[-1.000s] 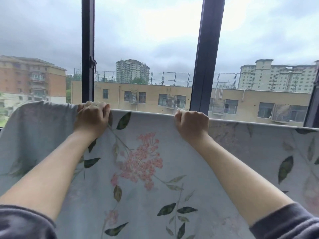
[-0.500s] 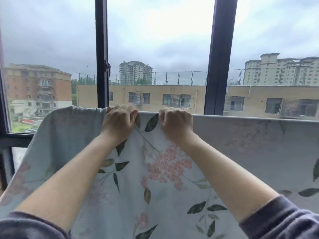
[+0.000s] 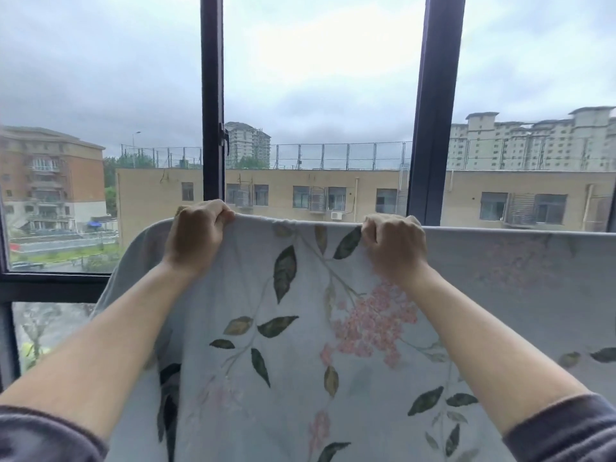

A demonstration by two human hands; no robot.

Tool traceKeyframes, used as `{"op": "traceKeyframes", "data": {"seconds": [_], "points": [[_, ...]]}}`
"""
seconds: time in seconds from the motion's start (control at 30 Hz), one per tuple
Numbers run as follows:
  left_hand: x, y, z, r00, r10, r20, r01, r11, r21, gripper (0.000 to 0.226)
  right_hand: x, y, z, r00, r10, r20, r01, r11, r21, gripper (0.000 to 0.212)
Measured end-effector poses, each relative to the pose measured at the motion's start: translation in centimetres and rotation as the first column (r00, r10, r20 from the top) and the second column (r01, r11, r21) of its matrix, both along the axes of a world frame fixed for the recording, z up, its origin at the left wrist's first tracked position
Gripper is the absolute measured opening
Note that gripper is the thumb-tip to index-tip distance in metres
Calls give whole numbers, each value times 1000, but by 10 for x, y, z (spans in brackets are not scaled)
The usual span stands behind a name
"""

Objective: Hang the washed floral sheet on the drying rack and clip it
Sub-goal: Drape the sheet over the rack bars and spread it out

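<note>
— Where is the sheet from where you sit?

— I see the pale blue-grey cotton sheet printed with pink flower clusters and dark green leaves (image 3: 300,361) draped right in front of me. Its top line runs level across the view, below the dark metal window frame (image 3: 436,95). Whatever carries it is hidden under the fold. I judge it is over the rack, because the top edge off to the right runs straight with no hand under it.

— And the hands?

— My left hand (image 3: 196,238) is clenched round a bunch of cloth at the top fold, near the sheet's left end where it rounds off and drops. My right hand (image 3: 395,251) grips the same fold, fingers curled into the fabric, with a stretch of cloth between the two.

— How will it handle?

— Soft and limp, I'd say, and heavier than it looks if it is damp from the wash. It puckers under each grip, so I expect it to bunch rather than slide cleanly. I'd take it at the top fold and draw it sideways in short stretches.

— Risks?

— More weight hanging on one side could drag it off. I see no clips anywhere, so the clipping is not yet done.
</note>
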State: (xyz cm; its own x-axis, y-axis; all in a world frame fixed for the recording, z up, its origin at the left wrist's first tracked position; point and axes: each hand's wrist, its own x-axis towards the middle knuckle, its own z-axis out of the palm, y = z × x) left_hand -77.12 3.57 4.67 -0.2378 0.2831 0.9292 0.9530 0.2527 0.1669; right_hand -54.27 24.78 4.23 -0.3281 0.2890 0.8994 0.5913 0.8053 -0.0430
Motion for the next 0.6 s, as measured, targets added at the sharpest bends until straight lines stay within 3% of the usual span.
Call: {"op": "traceKeyframes", "data": {"seconds": [0.17, 0.3, 0.47, 0.6], "points": [[-11, -5, -7, 997, 30, 65, -35, 997, 74, 22, 0, -1, -2, 1000, -25, 10, 25, 1000, 1, 47], [-1, 3, -8, 994, 72, 85, -72, 997, 0, 28, -6, -9, 4, 995, -67, 79, 70, 997, -32, 51], [5, 6, -8, 994, 71, 86, -67, 997, -49, 27, -57, -57, 13, 968, 75, 241, -76, 997, -2, 42], [5, -4, -5, 990, -16, 140, 24, 998, -57, 22, -95, -78, 12, 966, 89, 244, -107, 992, 62, 46]]}}
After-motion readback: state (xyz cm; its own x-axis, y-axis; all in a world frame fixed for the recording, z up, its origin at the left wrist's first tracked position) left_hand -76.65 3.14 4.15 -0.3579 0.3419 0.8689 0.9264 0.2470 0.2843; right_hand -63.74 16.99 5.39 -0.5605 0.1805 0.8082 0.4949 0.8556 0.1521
